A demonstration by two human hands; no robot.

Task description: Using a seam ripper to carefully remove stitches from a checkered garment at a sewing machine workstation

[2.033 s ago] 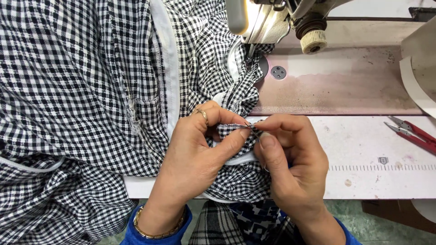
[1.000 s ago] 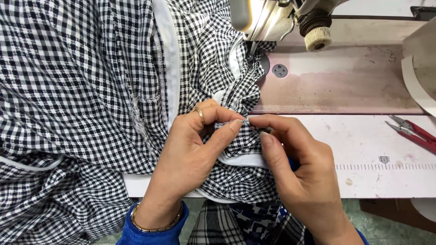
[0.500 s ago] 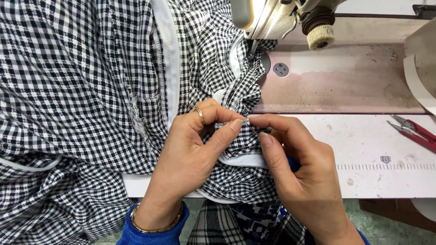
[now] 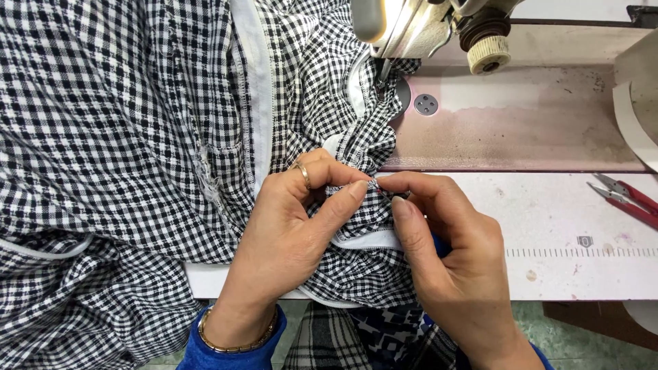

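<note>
Both your hands pinch one fold of the checked shirt point(image 4: 137, 137) at the table's point(image 4: 562, 274) front edge, just before the sewing machine point(image 4: 411, 27). Your left hand point(image 4: 288, 233) grips the cloth between thumb and forefinger; your right hand point(image 4: 452, 260) nips it likewise, fingertips nearly touching. Red snips point(image 4: 627, 199) lie well apart at right.

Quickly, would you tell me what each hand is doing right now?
Left hand: closed, pinching the checked fabric.
Right hand: closed, pinching the same fabric fold; something small may sit between its fingertips, unclear.
</note>
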